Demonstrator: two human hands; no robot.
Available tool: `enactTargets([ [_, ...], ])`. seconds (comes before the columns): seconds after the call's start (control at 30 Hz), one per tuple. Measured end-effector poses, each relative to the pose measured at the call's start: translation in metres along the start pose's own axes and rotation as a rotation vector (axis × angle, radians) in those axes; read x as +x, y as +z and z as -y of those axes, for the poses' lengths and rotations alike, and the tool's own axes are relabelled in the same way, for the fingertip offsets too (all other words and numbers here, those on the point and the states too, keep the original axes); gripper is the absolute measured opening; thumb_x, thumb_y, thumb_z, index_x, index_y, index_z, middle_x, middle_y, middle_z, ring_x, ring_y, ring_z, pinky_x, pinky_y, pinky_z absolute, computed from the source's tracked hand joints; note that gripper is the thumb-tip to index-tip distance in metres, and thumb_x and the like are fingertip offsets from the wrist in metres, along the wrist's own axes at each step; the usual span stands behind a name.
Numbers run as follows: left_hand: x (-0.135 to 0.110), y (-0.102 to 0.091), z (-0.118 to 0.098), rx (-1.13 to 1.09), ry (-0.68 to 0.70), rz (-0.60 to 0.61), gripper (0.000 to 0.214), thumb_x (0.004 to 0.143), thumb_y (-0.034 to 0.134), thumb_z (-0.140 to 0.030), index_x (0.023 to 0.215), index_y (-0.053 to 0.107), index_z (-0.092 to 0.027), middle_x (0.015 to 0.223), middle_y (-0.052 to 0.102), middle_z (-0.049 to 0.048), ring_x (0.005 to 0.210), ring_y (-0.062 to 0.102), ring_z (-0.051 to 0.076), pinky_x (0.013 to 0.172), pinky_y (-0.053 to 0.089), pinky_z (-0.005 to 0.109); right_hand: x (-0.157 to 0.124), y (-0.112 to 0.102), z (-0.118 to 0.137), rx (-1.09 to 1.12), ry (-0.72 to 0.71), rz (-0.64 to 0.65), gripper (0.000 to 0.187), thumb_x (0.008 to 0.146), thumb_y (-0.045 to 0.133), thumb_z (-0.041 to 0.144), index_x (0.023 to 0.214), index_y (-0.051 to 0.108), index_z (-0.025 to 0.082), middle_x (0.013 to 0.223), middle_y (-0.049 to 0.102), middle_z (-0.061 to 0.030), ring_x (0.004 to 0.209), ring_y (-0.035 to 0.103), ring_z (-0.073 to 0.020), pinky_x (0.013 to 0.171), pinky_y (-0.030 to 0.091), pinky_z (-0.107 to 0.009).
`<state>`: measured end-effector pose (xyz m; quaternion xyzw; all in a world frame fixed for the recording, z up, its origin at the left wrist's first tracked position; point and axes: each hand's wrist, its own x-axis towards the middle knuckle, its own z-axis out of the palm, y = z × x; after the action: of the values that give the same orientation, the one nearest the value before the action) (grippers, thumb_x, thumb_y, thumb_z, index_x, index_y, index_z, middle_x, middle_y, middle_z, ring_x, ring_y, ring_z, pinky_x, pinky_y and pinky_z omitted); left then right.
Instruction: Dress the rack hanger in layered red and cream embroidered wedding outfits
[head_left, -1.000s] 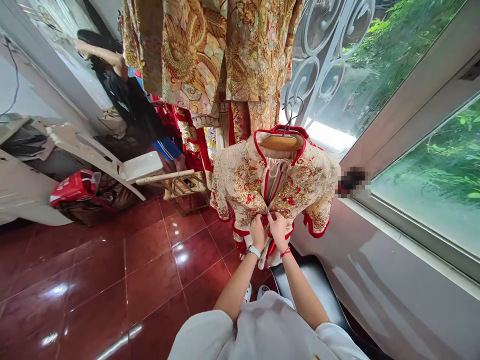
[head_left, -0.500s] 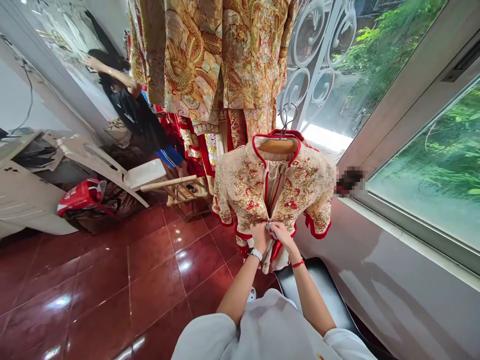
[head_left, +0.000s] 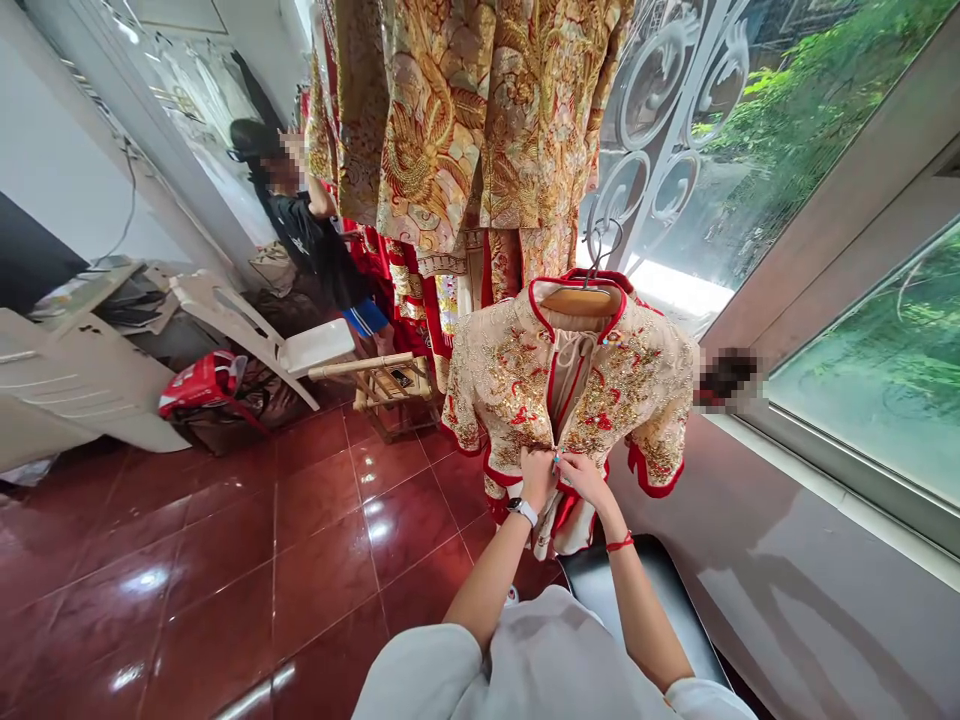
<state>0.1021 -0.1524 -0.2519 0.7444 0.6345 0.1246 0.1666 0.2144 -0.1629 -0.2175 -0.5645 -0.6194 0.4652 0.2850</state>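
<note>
A cream jacket [head_left: 502, 365] with gold and red beadwork and red trim hangs in front of me on a wooden hanger [head_left: 581, 300] with a metal hook. Its front is parted in a V from the collar down to my hands. My left hand [head_left: 538, 480] is closed on the left front edge near the hem. Right beside it, the fingers of my right hand [head_left: 586, 478] pinch the front at the bottom of the V. A small turquoise spot shows at the fingertips; what exactly lies between them is too small to make out.
More gold embroidered garments [head_left: 435, 130] hang behind. A black padded seat [head_left: 645, 590] is at my right, below the window [head_left: 877, 350]. Leftward stand a bamboo stool [head_left: 390, 385], a white chair [head_left: 315, 345] and a red bag [head_left: 199, 385]. A person in black [head_left: 315, 245] stands at far left.
The whole view has shifted, so things appear farther right and slightly lower. Both hands stay together at the jacket's front. The person at far left has turned and changed arm position.
</note>
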Motion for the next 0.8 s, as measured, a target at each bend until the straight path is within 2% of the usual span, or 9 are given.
enactTargets([
  [0.13, -0.003, 0.002, 0.001, 0.031, 0.025, -0.003, 0.032, 0.099, 0.045, -0.018, 0.093, 0.076, -0.019, 0.097, 0.077, 0.0104, 0.092, 0.069, 0.023, 0.094, 0.038, 0.038, 0.000, 0.005, 0.002, -0.169, 0.013, -0.075, 0.027, 0.083, 0.044, 0.030, 0.057, 0.047, 0.021, 0.059, 0.053, -0.0011, 0.062, 0.045, -0.0161, 0.064, 0.030, -0.029],
  [0.4, -0.003, 0.007, 0.000, 0.077, 0.028, 0.005, 0.036, 0.099, 0.041, -0.014, 0.097, 0.077, -0.016, 0.095, 0.077, 0.0132, 0.090, 0.071, 0.025, 0.092, 0.039, 0.039, 0.004, 0.011, 0.011, -0.378, 0.089, -0.232, 0.024, 0.086, 0.052, 0.029, 0.063, 0.050, 0.022, 0.069, 0.061, -0.0038, 0.061, 0.048, -0.0158, 0.061, 0.028, -0.028],
  [0.5, -0.003, 0.008, 0.000, 0.068, 0.028, 0.002, 0.034, 0.099, 0.042, -0.013, 0.097, 0.076, -0.017, 0.096, 0.077, 0.0119, 0.091, 0.071, 0.025, 0.092, 0.040, 0.039, 0.007, 0.010, 0.011, -0.251, 0.125, -0.189, 0.026, 0.082, 0.053, 0.025, 0.057, 0.046, 0.021, 0.060, 0.051, -0.0002, 0.057, 0.041, -0.0140, 0.059, 0.025, -0.028],
  [0.67, -0.006, 0.009, -0.002, 0.033, 0.000, -0.010, 0.031, 0.096, 0.046, -0.012, 0.096, 0.076, -0.018, 0.093, 0.077, 0.0121, 0.090, 0.069, 0.026, 0.094, 0.039, 0.039, 0.008, 0.010, 0.008, -0.019, 0.150, -0.023, 0.032, 0.079, 0.046, 0.028, 0.052, 0.030, 0.024, 0.049, 0.029, 0.0055, 0.050, 0.026, -0.0106, 0.053, 0.023, -0.028],
  [0.8, -0.008, 0.007, -0.001, -0.028, -0.006, -0.009, 0.027, 0.094, 0.048, -0.013, 0.092, 0.075, -0.018, 0.094, 0.077, 0.0116, 0.090, 0.068, 0.025, 0.094, 0.040, 0.038, 0.004, 0.009, 0.011, 0.054, 0.205, 0.055, 0.032, 0.082, 0.043, 0.037, 0.053, 0.039, 0.023, 0.049, 0.028, 0.0068, 0.044, 0.019, -0.0085, 0.048, 0.019, -0.027],
])
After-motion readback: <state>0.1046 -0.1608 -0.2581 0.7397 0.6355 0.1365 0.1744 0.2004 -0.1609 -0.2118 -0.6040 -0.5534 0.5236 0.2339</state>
